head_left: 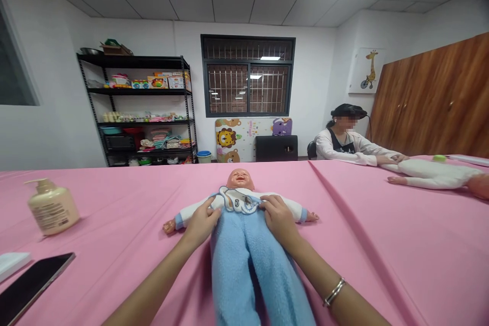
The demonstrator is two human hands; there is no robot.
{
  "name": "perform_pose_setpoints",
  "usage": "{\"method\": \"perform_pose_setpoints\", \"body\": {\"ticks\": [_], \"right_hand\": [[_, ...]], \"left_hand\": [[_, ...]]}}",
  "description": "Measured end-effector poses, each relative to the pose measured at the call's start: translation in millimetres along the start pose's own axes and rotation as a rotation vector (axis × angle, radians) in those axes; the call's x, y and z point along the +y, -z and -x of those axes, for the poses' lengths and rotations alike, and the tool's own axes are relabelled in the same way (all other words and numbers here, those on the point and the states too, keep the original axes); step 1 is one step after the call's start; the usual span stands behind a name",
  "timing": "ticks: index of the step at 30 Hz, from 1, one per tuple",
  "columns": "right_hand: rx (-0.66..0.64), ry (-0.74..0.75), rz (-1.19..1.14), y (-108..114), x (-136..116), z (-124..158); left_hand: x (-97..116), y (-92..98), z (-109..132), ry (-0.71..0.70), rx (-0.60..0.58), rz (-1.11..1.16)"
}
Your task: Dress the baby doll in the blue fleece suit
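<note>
A baby doll (240, 179) lies on its back on the pink table cover (114, 198), head away from me, in a white top with an elephant bib and blue fleece trousers (248, 260). My left hand (201, 223) grips the left side of the trousers' waistband at the doll's chest, fingers curled. On the other side of the waistband my right hand (278, 218) holds on in the same way; a silver bracelet (334, 291) circles that wrist. The doll's arms stick out to both sides.
A beige pump bottle (52, 208) stands at the left, with a dark phone (30, 285) and a white object (11, 264) near the front left edge. At the right a seated person (346, 142) handles another doll (431, 174). Shelves (141, 112) stand behind.
</note>
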State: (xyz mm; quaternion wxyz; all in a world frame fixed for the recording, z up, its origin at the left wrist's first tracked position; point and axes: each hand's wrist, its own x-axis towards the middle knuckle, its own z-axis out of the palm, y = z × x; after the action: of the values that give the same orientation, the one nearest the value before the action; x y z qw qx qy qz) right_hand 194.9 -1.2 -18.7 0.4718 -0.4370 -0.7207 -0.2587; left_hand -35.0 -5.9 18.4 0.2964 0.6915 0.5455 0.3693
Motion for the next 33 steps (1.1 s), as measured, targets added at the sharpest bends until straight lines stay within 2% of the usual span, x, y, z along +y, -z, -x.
{"method": "perform_pose_setpoints", "body": {"ticks": [3, 8, 10, 12, 15, 20, 23, 26, 28, 30, 33], "right_hand": [[-0.004, -0.076, 0.104, -6.6, 4.4, 4.7], [-0.056, -0.193, 0.12, -12.5, 8.5, 11.6], [-0.076, -0.221, 0.088, -12.3, 8.6, 12.6], [-0.088, -0.238, 0.049, -11.8, 8.5, 13.0], [-0.09, -0.246, 0.006, -12.1, 9.1, 13.1], [-0.039, -0.24, 0.015, -13.2, 9.3, 13.0], [-0.005, -0.228, 0.028, -11.0, 7.3, 11.1], [0.058, -0.174, 0.066, -6.4, 4.5, 7.7], [0.118, -0.117, 0.108, -2.5, 2.4, 5.3], [0.174, -0.066, 0.144, 1.6, 0.1, 3.1], [0.208, -0.027, 0.114, 7.2, -3.4, 0.4]], "left_hand": [[0.8, -1.9, 1.6, -0.028, 0.026, -0.019], [-7.4, -1.9, 3.5, -0.191, 0.237, -0.202], [-14.9, -1.1, 0.5, -0.187, 0.29, -0.194], [-21.4, 0.0, -3.8, -0.132, 0.247, -0.096], [-22.1, 2.8, -8.7, -0.018, 0.083, 0.162], [0.2, 11.3, -4.8, 0.073, -0.022, 0.577], [11.0, 12.9, -0.9, 0.046, -0.042, 0.598], [12.7, 8.8, 0.1, -0.037, -0.092, 0.498], [11.1, 4.6, 1.1, -0.142, -0.1, 0.408], [9.6, 1.2, 4.3, -0.286, 0.011, 0.254], [10.0, -1.4, 13.3, -0.591, 0.324, -0.062]]}}
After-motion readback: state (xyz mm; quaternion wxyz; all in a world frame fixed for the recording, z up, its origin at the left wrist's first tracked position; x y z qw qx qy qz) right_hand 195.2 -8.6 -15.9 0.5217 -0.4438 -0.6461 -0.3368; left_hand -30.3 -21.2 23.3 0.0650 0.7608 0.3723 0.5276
